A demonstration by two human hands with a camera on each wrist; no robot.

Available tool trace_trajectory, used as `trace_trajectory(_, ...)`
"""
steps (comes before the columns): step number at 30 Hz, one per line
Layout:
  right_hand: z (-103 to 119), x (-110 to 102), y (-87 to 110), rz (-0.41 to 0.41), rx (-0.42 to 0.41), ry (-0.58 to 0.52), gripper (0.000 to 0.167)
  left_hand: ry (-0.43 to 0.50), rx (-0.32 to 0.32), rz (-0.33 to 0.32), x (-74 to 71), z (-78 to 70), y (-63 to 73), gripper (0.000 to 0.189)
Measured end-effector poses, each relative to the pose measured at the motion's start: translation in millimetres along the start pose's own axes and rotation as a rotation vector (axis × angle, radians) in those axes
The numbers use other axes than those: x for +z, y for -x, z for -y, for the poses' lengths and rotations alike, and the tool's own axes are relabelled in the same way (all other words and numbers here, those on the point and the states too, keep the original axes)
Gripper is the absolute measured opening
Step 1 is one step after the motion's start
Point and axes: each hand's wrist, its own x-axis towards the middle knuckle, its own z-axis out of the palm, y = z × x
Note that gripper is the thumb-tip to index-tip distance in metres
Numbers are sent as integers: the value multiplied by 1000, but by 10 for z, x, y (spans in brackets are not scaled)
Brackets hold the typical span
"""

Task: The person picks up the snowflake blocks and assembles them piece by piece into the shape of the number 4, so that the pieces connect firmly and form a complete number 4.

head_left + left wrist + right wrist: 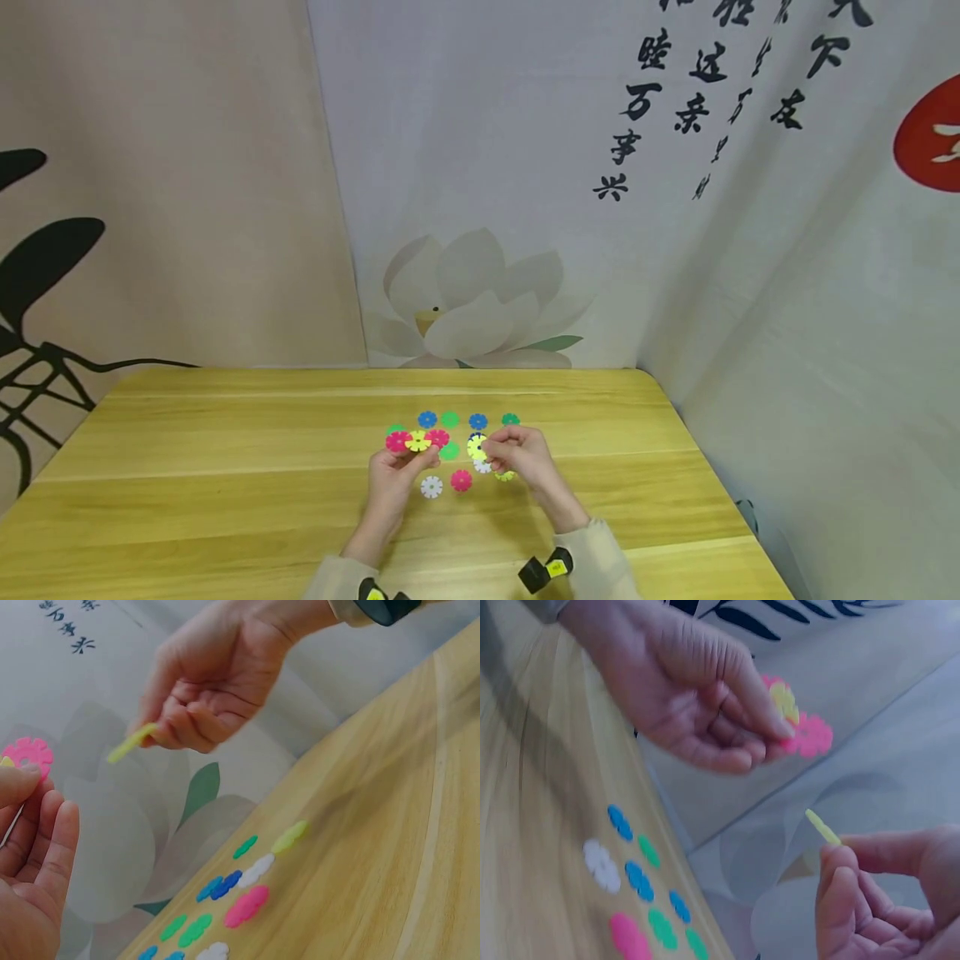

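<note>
My left hand (390,485) pinches a row of interlocked notched plastic discs, a yellow disc (417,441) between two pink ones, held above the table. In the right wrist view, one pink disc (815,735) sticks out past the left thumb and fingertips. To the right, my right hand (527,458) pinches a single yellow notched disc (476,448) between thumb and forefinger. That disc (131,742) appears nearly edge-on in the left wrist view. A gap separates it from the joined row. Both hands are raised over the loose discs.
Loose discs lie flat on the wooden table (225,500) beneath and beyond the hands: blue (427,419), green (450,419), white (431,487), pink (461,481) and yellow. A printed curtain (480,167) hangs behind the table, and a pale cloth runs along the right side.
</note>
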Motion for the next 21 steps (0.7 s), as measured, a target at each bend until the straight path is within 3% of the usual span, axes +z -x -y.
trace_trajectory(6, 91, 108, 37, 32, -22, -78, 9, 31, 14, 9, 7, 9, 4, 11)
trace_trajectory(13, 148, 180, 80, 52, -13, -143, 7, 6, 21, 13, 39, 19, 49, 12)
trace_trajectory(21, 193, 202, 137, 67, 21, -161, 10, -16, 124, 26, 74, 10, 115, 16)
